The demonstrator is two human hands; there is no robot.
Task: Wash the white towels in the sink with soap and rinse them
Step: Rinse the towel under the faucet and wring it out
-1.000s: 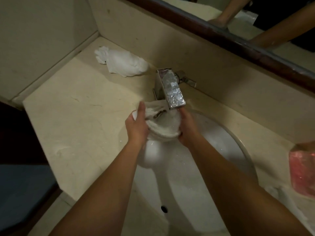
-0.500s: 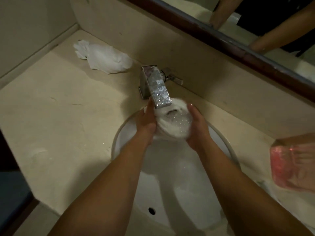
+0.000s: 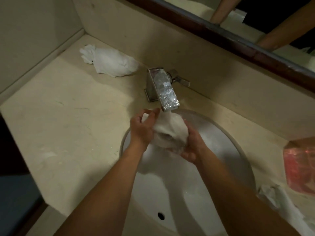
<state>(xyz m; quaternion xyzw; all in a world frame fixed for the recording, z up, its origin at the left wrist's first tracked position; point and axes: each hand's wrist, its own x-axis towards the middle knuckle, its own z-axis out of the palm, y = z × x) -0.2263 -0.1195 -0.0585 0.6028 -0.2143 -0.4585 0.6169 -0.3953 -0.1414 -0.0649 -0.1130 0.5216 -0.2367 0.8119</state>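
Bunching a soapy white towel [image 3: 170, 132] under the running tap [image 3: 166, 92], above the sink [image 3: 221, 150] at its 12 o'clock edge. Left hand [image 3: 141, 128] and right hand [image 3: 190, 147] curled round it. Second towel [image 3: 110, 63] at counter's 11 o'clock.

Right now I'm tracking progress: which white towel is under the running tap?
The towel gripped by both hands over the sink; the other towel lies untouched on the counter, back left.
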